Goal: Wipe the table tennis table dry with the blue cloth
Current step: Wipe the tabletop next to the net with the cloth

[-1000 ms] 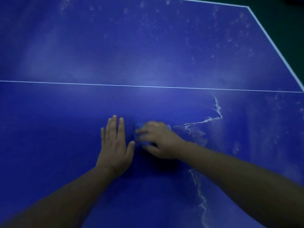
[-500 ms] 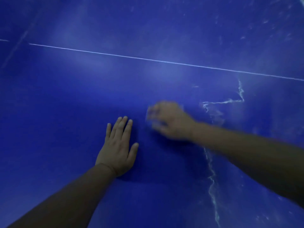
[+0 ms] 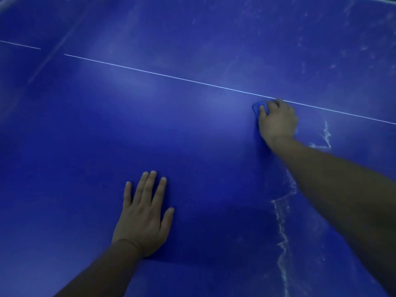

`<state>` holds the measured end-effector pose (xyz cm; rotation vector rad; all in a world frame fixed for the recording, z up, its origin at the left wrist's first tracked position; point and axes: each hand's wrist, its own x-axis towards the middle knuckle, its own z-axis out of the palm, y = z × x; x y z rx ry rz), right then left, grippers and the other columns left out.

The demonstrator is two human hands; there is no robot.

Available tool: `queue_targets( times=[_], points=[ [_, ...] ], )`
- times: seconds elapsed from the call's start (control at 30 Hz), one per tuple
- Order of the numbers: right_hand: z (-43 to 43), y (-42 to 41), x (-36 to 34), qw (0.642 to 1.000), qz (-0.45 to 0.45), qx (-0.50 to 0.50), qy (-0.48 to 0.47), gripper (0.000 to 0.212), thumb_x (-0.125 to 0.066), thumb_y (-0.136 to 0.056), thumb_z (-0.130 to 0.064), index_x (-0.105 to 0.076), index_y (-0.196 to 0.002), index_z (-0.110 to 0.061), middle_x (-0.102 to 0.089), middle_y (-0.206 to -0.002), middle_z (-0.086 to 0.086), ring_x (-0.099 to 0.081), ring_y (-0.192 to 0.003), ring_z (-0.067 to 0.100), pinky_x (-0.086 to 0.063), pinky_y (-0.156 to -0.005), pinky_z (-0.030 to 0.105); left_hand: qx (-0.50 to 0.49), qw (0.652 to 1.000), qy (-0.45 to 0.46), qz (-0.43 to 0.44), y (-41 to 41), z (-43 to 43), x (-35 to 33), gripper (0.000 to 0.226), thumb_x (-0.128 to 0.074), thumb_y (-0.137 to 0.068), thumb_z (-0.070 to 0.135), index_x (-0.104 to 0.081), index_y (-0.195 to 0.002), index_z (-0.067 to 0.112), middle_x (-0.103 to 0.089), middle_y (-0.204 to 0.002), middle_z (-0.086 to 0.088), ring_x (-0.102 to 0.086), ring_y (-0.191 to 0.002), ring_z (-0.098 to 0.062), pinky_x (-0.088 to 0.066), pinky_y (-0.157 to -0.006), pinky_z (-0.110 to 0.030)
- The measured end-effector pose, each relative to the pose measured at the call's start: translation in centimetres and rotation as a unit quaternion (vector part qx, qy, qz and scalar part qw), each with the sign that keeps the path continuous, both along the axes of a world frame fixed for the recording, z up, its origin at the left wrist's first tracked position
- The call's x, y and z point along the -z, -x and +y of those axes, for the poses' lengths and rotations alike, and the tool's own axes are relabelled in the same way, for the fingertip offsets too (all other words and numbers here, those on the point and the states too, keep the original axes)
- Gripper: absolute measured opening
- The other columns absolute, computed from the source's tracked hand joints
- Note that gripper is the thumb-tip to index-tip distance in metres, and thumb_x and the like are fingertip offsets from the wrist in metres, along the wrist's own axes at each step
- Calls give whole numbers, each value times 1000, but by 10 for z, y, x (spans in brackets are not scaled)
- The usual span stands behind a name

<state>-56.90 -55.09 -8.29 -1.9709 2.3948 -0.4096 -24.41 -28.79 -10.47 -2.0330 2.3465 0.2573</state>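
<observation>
Blue matte table tennis table top (image 3: 171,136) fills the view, edges mostly cut off. Right hand (image 3: 277,121) has its fingers curled over a small blue cloth (image 3: 256,108), pressed on the table right at the thin white line (image 3: 171,76). Most of the cloth is hidden under the hand; the visible corner blends into the surface. Left hand (image 3: 141,221) lies flat on the table, fingers straight, slightly spread, holding nothing, well apart from the cloth. Whitish wet streaks (image 3: 282,236) run beside the right forearm, partly covered by it.
</observation>
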Motion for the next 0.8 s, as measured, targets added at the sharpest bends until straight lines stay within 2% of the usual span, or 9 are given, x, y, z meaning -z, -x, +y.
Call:
queue_targets(
  times=[0.07,0.17,0.23,0.3,0.47,0.53,0.6,0.73,0.8],
  points=[
    [17,-25,-2,998,8,59,-2,42,-42,-104,-40,-64,-128,-13,-55,-139,9,-50,-119,39,-42,-95,46,-2,1000,0,-3,0,1,0,73,-15,-101,57,-25,-158,12,-17,-166,-11,-11,-154,-27,-10,-119,-58],
    [48,-77,11,992,18,-103,64,38,-48,-96,-40,-72,-116,-17,-66,-126,8,-60,-105,36,-49,-85,43,0,1000,-3,-7,0,1,0,72,-18,-101,57,-26,-157,12,-18,-166,-12,-13,-154,-28,-11,-119,-59],
    [62,-102,17,974,9,-219,62,42,-44,-96,-43,-73,-116,-20,-67,-127,5,-61,-108,31,-49,-84,42,-1,1000,-3,-7,0,0,1,72,-20,-100,57,-27,-157,12,-19,-165,-12,-14,-153,-28,-12,-119,-59],
    [52,-92,13,967,14,-246,56,44,-42,-95,-45,-73,-116,-22,-67,-127,5,-61,-108,31,-49,-85,42,-3,1000,-7,-13,1,0,-1,72,-21,-100,56,-27,-157,12,-20,-165,-12,-15,-153,-29,-13,-119,-59],
    [7,45,3,998,46,39,9,46,-38,-102,-40,-65,-121,-8,-60,-126,20,-55,-112,46,-47,-94,51,-2,1000,3,-20,2,0,-1,72,-20,-100,56,-26,-157,12,-21,-164,-14,-16,-153,-29,-13,-118,-59],
    [5,83,-1,994,42,103,-15,49,-40,-103,-40,-63,-124,-2,-56,-129,26,-52,-116,49,-43,-100,53,-2,1000,8,-15,2,-1,0,71,-26,-99,54,-26,-156,11,-21,-164,-14,-15,-153,-30,-12,-118,-60],
    [7,91,-2,994,32,107,-21,53,-38,-102,-42,-62,-125,-1,-54,-133,25,-50,-118,49,-41,-103,51,-2,1000,7,-10,1,0,0,72,-27,-99,54,-24,-157,12,-19,-165,-14,-12,-154,-29,-11,-118,-60],
    [14,35,-4,996,25,-83,12,56,-37,-95,-46,-69,-117,-5,-65,-125,20,-59,-109,45,-48,-97,50,-2,1000,2,-3,1,1,0,71,-23,-100,55,-23,-158,13,-15,-166,-13,-8,-154,-28,-10,-119,-60],
    [43,-11,-11,967,4,-253,21,46,-46,-93,-43,-73,-114,-12,-68,-125,15,-63,-109,40,-50,-96,49,-4,1000,-1,-5,0,0,0,72,-20,-101,56,-20,-158,14,-13,-166,-12,-6,-155,-27,-8,-120,-59]
  ],
)
